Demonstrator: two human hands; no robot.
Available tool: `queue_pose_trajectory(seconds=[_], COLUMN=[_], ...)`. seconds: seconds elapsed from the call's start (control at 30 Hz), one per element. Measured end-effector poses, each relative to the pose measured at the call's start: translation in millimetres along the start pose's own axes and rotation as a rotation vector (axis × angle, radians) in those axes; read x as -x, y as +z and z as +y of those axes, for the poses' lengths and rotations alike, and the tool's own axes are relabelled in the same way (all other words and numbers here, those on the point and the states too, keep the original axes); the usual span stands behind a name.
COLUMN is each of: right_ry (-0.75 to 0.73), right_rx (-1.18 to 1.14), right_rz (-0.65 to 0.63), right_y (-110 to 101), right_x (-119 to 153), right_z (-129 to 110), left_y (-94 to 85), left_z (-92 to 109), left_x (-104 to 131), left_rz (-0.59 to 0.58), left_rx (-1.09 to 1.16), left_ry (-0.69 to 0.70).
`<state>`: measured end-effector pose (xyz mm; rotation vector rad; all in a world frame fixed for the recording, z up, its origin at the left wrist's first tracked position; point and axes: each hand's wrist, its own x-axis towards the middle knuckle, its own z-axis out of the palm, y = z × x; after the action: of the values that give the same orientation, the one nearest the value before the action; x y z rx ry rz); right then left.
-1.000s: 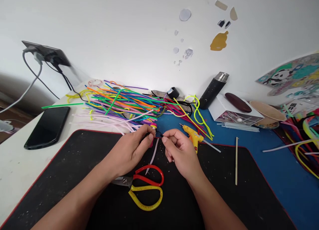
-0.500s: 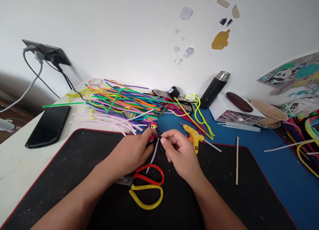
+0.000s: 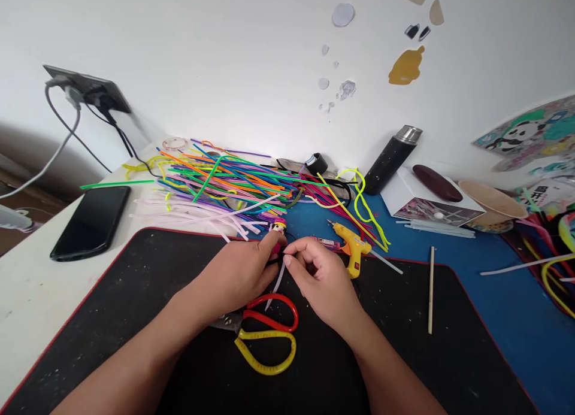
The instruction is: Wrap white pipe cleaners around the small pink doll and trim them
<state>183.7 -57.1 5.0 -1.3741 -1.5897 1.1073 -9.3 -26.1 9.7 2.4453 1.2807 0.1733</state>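
Note:
My left hand (image 3: 242, 270) is closed around a small figure (image 3: 278, 225) with a pink and yellow top; most of its body is hidden by the fingers. A black pipe cleaner (image 3: 273, 260) shows at that grip. Thumb and forefinger of my right hand (image 3: 324, 278) pinch together close beside it, on what looks like the pipe cleaner's end. Below the fingers hangs a pale lilac pipe cleaner (image 3: 278, 279). Scissors (image 3: 294, 319) with one red and one yellow handle lie under my hands, their blades partly covered by my left wrist.
Many coloured pipe cleaners (image 3: 233, 178) are heaped at the back. A yellow glue gun (image 3: 357, 247) lies just beyond my right hand. A phone (image 3: 92, 223) is at left; a black flask (image 3: 390, 160), a white box (image 3: 395, 200) and a wooden stick (image 3: 431, 290) are at right.
My right hand has drawn slightly closer to my left, its fingers bunched tighter. The figure's head shows a little more. The whole view has shifted slightly.

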Motion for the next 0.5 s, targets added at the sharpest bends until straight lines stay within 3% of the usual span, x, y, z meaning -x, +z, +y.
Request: queue_pose_trajectory(seconds=[0.5], right_ry=[0.055], right_rx=[-0.015], right_rz=[-0.057], right_y=[-0.7], right_x=[-0.4], right_z=[-2.3], left_y=[-5.4], left_z=[-2.5], left_x=[1.1], left_rz=[0.071], left_rx=[0.021], left_ry=[-0.022])
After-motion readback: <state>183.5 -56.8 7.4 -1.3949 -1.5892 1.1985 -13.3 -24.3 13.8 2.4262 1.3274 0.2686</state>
